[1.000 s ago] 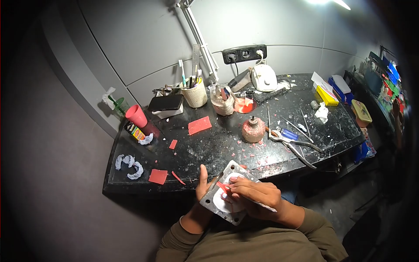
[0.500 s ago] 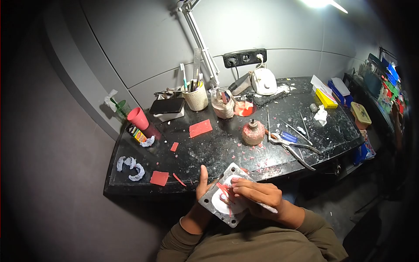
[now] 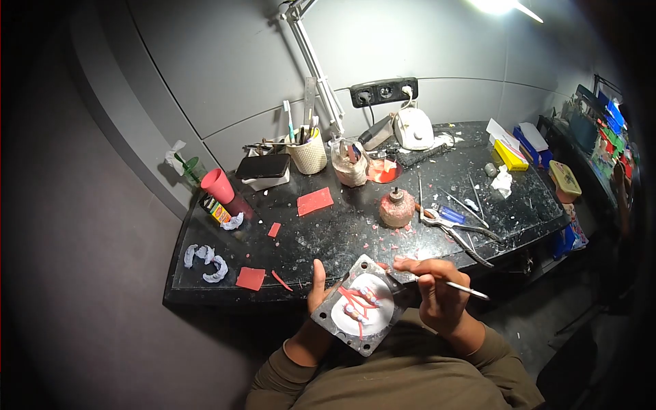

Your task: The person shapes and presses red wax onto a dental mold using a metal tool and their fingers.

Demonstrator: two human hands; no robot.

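My left hand [image 3: 318,295] holds a square grey metal dental flask [image 3: 335,329] from its left side, thumb up and the other fingers mostly hidden beneath. White plaster [image 3: 380,320] fills the flask's round middle. Red wax strips [image 3: 360,305] lie across it, joining small pieces that look like dental wax patterns. Just right of the flask, my right hand [image 3: 441,297] is closed around a slim wax tool [image 3: 468,291]. Its pale handle points to the right, and its working end is near the flask's upper right edge.
A spirit burner [image 3: 397,210], pliers [image 3: 459,231] and a blue lighter [image 3: 452,214] stand or lie beyond the flask. Red wax sheets [image 3: 314,201] and grey-white arch-shaped pieces [image 3: 214,270] are on the left of the black bench [image 3: 321,249]. A lamp arm [image 3: 313,61] rises behind.
My right hand has lifted off the plaster and moved right, turning the tool. The plaster and wax strips it covered now show. My left hand and the flask stay in place.
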